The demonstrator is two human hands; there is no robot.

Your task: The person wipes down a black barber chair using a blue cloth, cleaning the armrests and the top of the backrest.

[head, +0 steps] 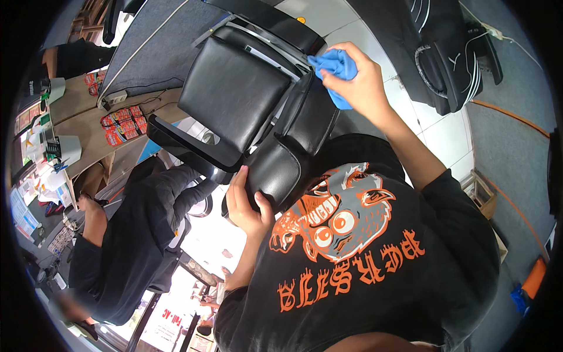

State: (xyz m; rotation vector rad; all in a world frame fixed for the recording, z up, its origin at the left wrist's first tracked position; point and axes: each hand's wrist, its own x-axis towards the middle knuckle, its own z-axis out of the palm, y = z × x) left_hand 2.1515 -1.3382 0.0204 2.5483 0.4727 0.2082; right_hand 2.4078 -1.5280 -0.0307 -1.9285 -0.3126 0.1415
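Note:
A black leather-look salon chair stands before me, its square seat cushion (235, 94) beyond the upright padded backrest (275, 174). In my right hand (363, 83) a crumpled blue cloth (338, 66) is pinched between thumb and fingers. The cloth is at the backrest's right end, close to the rear end of the glossy right armrest (281, 26). My left hand (248, 207) grips the backrest's left end, thumb on the padding and fingers along the side. Just beyond those fingers is the rear end of the left armrest (198, 147).
At left, a person in dark clothes (127, 229) is beside a wooden counter (83, 145) with red packets (125, 125) and cables. Another black padded chair (440, 66) stands at upper right, near a white cable (492, 31). A small wooden frame (479, 193) is on the grey carpet.

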